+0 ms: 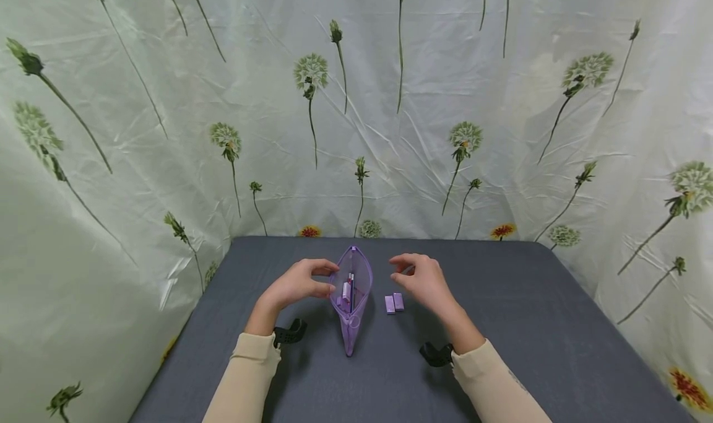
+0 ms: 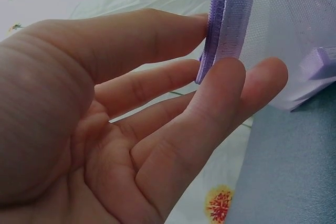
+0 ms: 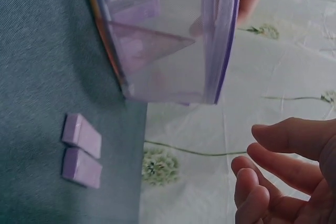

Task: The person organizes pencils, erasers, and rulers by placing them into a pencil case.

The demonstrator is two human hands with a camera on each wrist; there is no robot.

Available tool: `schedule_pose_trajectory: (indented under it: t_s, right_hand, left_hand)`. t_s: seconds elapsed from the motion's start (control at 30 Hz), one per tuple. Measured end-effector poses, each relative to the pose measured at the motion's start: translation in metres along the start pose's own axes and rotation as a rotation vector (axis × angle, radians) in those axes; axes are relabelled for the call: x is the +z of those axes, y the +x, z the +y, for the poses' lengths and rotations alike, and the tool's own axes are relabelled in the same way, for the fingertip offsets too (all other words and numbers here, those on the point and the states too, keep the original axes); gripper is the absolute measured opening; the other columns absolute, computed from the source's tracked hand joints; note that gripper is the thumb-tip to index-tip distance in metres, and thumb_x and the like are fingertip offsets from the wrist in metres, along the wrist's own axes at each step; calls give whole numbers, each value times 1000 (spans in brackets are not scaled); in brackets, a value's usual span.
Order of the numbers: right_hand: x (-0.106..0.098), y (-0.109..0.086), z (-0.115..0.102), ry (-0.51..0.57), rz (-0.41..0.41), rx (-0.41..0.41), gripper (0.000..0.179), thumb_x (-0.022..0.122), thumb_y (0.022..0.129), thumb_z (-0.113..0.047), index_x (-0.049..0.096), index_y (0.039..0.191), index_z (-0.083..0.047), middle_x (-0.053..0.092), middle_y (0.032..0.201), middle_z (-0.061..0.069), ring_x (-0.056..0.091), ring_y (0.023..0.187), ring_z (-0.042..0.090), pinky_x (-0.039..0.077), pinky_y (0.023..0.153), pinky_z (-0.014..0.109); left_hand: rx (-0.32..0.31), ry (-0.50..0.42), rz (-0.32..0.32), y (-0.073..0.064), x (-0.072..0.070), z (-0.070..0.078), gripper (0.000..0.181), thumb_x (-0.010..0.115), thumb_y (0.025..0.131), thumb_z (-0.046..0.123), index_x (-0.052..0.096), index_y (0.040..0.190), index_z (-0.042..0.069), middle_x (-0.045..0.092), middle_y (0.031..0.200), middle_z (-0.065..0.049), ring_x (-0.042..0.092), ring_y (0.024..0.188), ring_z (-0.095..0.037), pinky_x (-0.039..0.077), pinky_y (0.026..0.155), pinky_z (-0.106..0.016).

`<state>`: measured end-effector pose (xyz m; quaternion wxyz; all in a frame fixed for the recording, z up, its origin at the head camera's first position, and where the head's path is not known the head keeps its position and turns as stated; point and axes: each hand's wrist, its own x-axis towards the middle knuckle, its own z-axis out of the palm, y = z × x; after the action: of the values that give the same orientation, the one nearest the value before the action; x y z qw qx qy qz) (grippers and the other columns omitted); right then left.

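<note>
A purple mesh zip pouch (image 1: 349, 336) stands upright on the table, its top unzipped and gaping. My left hand (image 1: 303, 283) pinches the zipper edge on its left side between thumb and fingers. Inside lie a pen-like stick (image 1: 352, 290), small purple blocks (image 1: 346, 292) and, seen through the mesh in the right wrist view, a translucent triangle (image 3: 149, 48). To the right of the pouch, my right hand (image 1: 423, 280) hovers with loosely bent fingers and nothing in them. Below it, two small lilac blocks (image 1: 390, 305) lie side by side on the table.
The dark grey table (image 1: 501, 348) runs back to a pale curtain (image 1: 267, 101) printed with dandelions, which also hangs along both sides. Black wrist straps (image 1: 291, 332) jut out beside both forearms.
</note>
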<state>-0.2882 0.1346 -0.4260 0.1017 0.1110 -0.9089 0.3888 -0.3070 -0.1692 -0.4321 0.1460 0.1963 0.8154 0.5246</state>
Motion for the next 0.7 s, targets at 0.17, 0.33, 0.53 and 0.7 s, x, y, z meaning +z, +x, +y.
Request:
schedule_pose_trajectory:
  t_s: [0.17,0.33,0.53,0.7]
  right_hand:
    - [3,0,14,30,-43,25,27,80,86,-12,77,112,-19,69,89,-6,67,80,18,55,63,33]
    - [8,0,26,41,-87,48,26,81,85,-10,78,109,-18,69,87,-6,67,79,14,55,62,31]
    - [9,2,34,46,-103,56,25,81,84,-9,78,108,-17,68,86,-5,67,80,16,54,62,32]
    - [10,4,45,39,-133,40,27,81,84,-7,77,110,-12,71,89,0,69,82,18,55,64,34]
  left_hand:
    - [0,-2,-5,1,0,-2,47,74,91,7,60,137,4,53,142,-25,69,102,-24,59,84,-40]
    - [-8,-13,-12,0,0,-3,51,75,91,9,57,139,1,53,142,-24,69,104,-25,58,85,-40]
    - [-1,-17,-15,-1,-1,-1,51,74,92,8,57,139,0,52,142,-25,69,104,-25,58,85,-43]
    - [-2,-4,-12,-1,-2,0,50,73,92,7,57,138,2,52,143,-26,70,100,-25,59,84,-40]
